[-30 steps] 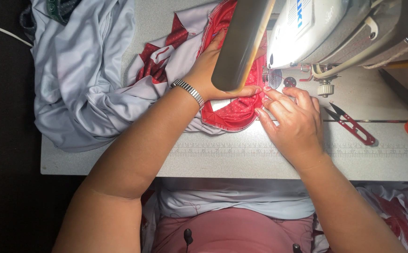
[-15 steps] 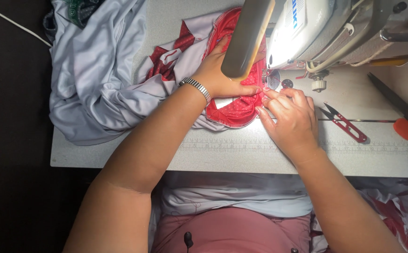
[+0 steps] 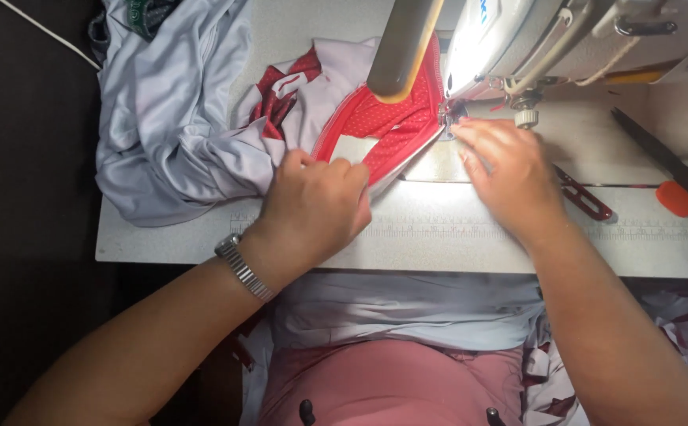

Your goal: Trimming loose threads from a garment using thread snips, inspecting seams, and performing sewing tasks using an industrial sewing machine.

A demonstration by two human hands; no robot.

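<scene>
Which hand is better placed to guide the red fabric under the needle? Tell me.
Right. The right hand lies flat with its fingertips beside the needle, on the edge of the red fabric. The left hand is fisted further back, gripping the fabric bunch.

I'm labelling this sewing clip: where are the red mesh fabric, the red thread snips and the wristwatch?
red mesh fabric (image 3: 395, 126), head view, dotted middle.
red thread snips (image 3: 588, 201), head view, handle loop.
wristwatch (image 3: 243, 269), head view, metal band.

Pale sewing table (image 3: 470, 244); on it: grey-red garment (image 3: 202, 134), sewing machine (image 3: 565, 39), red snips (image 3: 584, 197), scissors (image 3: 687, 185).
</scene>
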